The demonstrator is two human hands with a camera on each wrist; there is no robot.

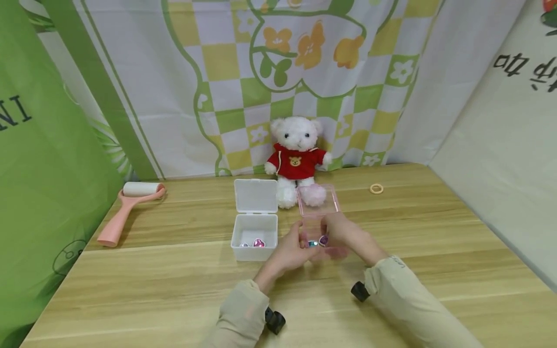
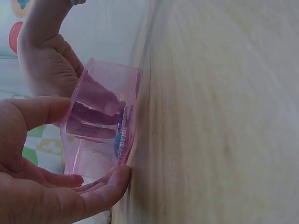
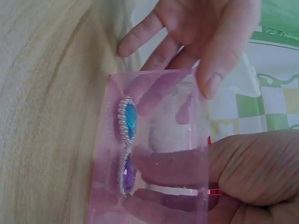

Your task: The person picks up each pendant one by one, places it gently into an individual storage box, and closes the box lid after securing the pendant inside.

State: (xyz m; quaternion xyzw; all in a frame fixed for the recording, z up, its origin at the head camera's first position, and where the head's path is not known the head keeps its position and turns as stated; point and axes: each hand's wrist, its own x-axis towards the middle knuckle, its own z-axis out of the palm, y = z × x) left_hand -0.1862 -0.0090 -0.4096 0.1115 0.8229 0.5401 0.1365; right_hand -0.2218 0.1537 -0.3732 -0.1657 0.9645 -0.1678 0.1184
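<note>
A see-through pink box point(image 1: 335, 252) stands on the table with its lid point(image 1: 334, 197) raised. My left hand point(image 1: 292, 249) grips the box's left side, thumb at the rim and fingers low on the wall. Inside lie a teal gem point(image 3: 131, 119) and a purple gem point(image 3: 128, 175), both edged with silver beading. My right hand point(image 1: 344, 229) reaches into the box from above and pinches the purple gem between fingertips. To the left, an open white box point(image 1: 254, 254) holds a pink heart-shaped gem point(image 1: 258, 243) and another small silvery piece.
A white teddy bear point(image 1: 298, 135) in a red top sits behind the boxes. A pink-handled lint roller point(image 1: 124, 212) lies at the left. Towards the back right is a small tan ring point(image 1: 376, 189). Printed cloths hang around the wooden table point(image 1: 174, 290).
</note>
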